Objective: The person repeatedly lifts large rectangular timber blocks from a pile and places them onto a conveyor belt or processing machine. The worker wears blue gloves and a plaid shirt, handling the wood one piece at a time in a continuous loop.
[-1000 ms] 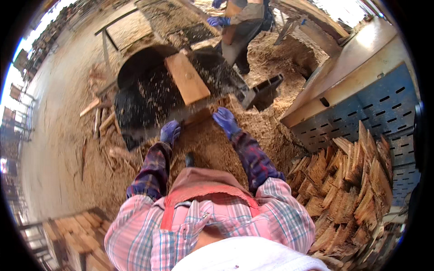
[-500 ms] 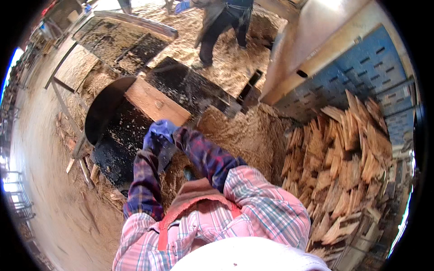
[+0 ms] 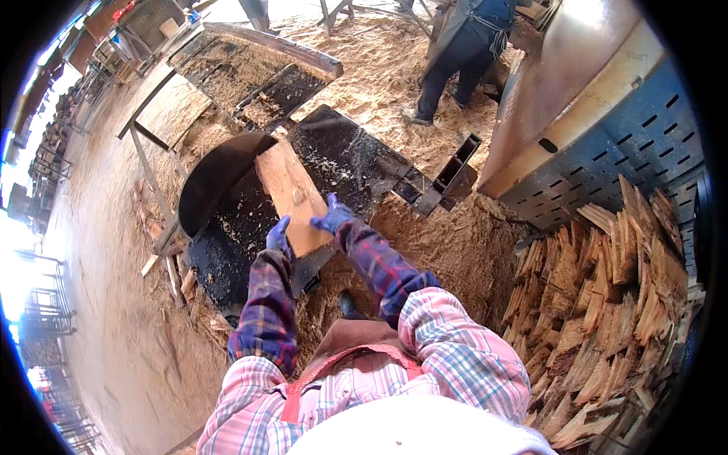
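Note:
A pale, thick wooden board (image 3: 290,193) lies on a black metal work table (image 3: 334,144), its far end beside a dark, round-edged metal disc (image 3: 216,182). My left hand (image 3: 278,236), in a blue-purple glove, holds the left edge of the board near its close end. On the opposite edge, my right hand (image 3: 332,218), gloved alike, grips the board with its thumb on top and a finger stretched forward. The undersides of both hands are hidden.
Split wood offcuts (image 3: 599,311) are heaped at the right, below a blue slotted metal panel (image 3: 607,136). Sawdust (image 3: 447,243) is piled beside the table. A co-worker (image 3: 462,57) stands beyond it. A metal bracket (image 3: 455,173) juts from the table's right end.
My hands were close together at the board's near end; now they are apart, one on each edge. The board has turned slightly. The whole view has shifted, and the co-worker appears farther right.

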Motion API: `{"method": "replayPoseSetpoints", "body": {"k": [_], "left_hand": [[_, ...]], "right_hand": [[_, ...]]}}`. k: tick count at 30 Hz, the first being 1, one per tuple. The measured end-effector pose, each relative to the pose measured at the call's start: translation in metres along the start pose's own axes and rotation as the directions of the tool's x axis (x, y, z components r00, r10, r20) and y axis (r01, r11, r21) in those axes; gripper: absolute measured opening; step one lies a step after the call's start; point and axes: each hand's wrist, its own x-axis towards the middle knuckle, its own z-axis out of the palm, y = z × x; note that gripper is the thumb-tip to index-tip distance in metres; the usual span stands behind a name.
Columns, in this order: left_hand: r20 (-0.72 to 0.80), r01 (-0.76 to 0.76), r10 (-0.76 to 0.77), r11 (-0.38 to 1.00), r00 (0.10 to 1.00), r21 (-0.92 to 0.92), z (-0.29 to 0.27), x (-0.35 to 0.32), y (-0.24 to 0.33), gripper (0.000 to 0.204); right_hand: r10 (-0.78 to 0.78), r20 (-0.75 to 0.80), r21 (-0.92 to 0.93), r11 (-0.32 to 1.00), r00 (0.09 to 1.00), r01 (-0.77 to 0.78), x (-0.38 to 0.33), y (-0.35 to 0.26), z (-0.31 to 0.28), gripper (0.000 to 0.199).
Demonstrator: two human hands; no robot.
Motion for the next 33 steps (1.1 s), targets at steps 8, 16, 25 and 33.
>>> {"method": "replayPoseSetpoints", "body": {"k": [8,16,25,33], "left_hand": [[0.096,-0.672,0.835,0.362,0.542,0.646,0.114,-0.035,-0.012,0.037],[0.769,-0.725,0.428,0.686,0.475,0.066,0.378,-0.216,-0.105,0.025],[0.739,-0.606,-0.329,0.426,0.588,0.672,0.266,-0.203,-0.274,0.036],[0.539,-0.545,-0.408,0.113,0.737,0.831,0.168,-0.229,-0.256,0.042]], "right_hand": [[-0.331,0.074,0.848,0.517,0.941,0.115,-0.109,-0.037,-0.101,0.035],[-0.163,-0.866,0.296,0.596,0.473,0.747,-0.402,-0.004,-0.322,0.015],[0.296,-0.950,0.003,0.317,-0.096,0.948,-0.625,0.121,-0.442,0.025],[0.227,-0.212,0.798,0.602,0.951,0.034,-0.433,0.147,-0.135,0.024]]}}
